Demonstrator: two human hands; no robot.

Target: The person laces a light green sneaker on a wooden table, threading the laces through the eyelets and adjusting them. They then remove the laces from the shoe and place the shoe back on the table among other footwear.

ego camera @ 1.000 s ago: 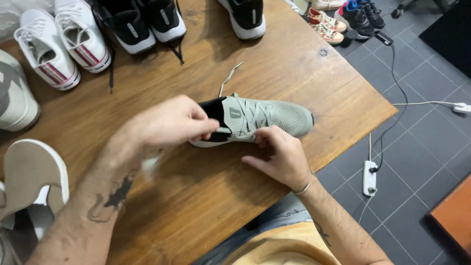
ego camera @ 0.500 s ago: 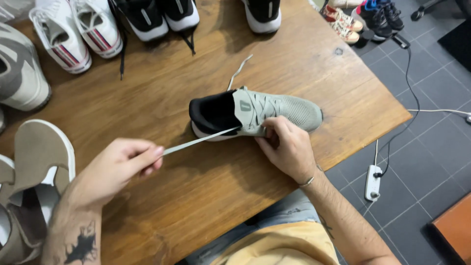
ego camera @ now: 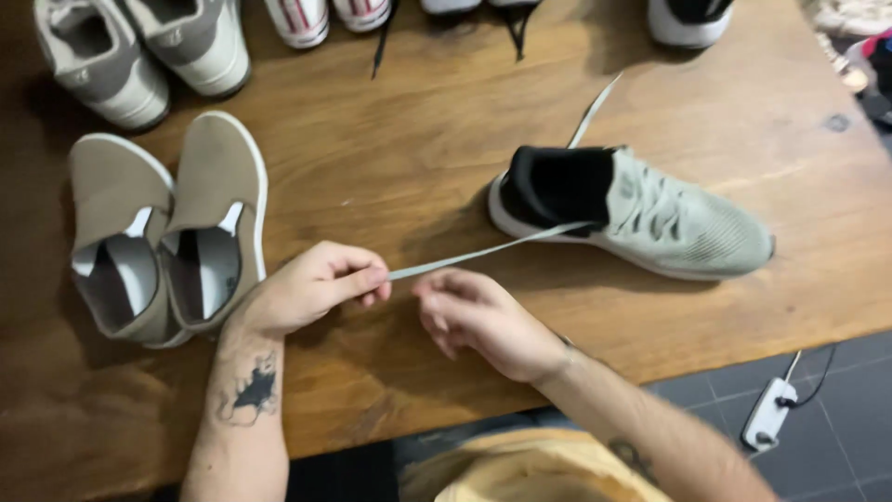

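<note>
Since a moment ago, I am drawing my right hand [ego camera: 488, 321] off the grey sneaker [ego camera: 641, 218]; it is hanging loosely open beside my left hand [ego camera: 311, 288], which is pinching the lace [ego camera: 483, 251] taut. I am judging a low, steady pull best.

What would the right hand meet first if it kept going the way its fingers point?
Probably the left hand: the right hand points left, just under the taut grey lace. Height is unclear.
</note>
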